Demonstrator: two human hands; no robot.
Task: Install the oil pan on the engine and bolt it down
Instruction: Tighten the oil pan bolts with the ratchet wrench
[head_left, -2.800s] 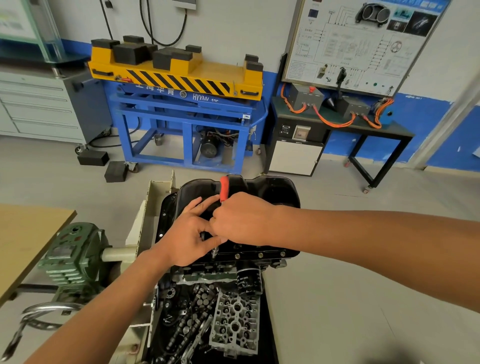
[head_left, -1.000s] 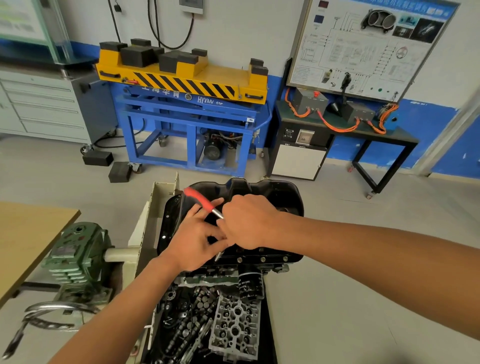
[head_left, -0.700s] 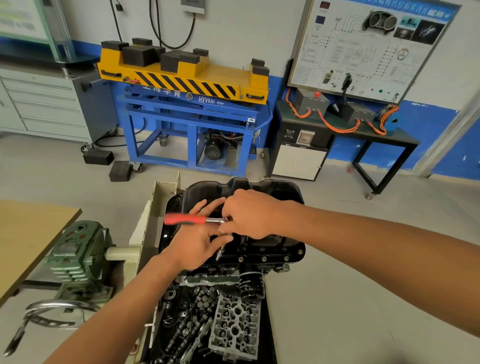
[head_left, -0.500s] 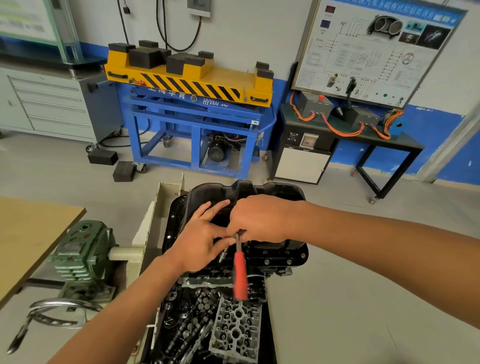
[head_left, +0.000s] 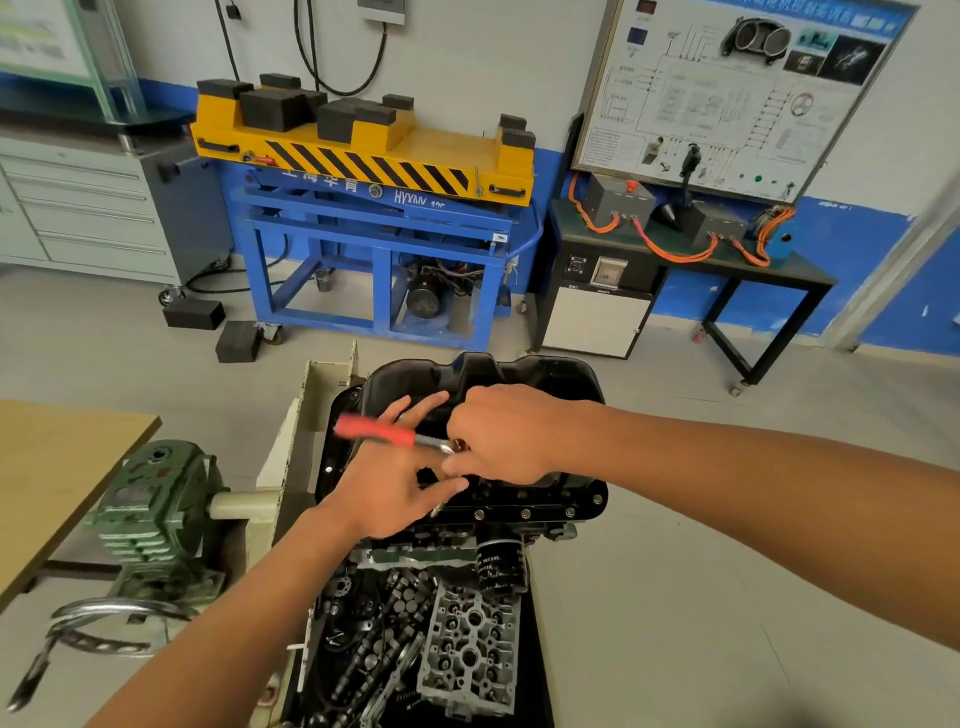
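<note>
Right grip (head_left: 501, 436): fingers curled round the head of the ratchet (head_left: 379, 431), whose red handle points left. Left grip (head_left: 395, 483): just below, fingers spread, thumb against the ratchet's steel shaft. Both are over the near edge of the black oil pan (head_left: 530, 376), which sits on top of the engine (head_left: 540, 530), with bolts (head_left: 524, 513) along its near rim. Oil filter (head_left: 501, 564) and cylinder head (head_left: 467, 654) lie below. Green gearbox (head_left: 156, 499) stands at left, beside the wooden table (head_left: 62, 457).
</note>
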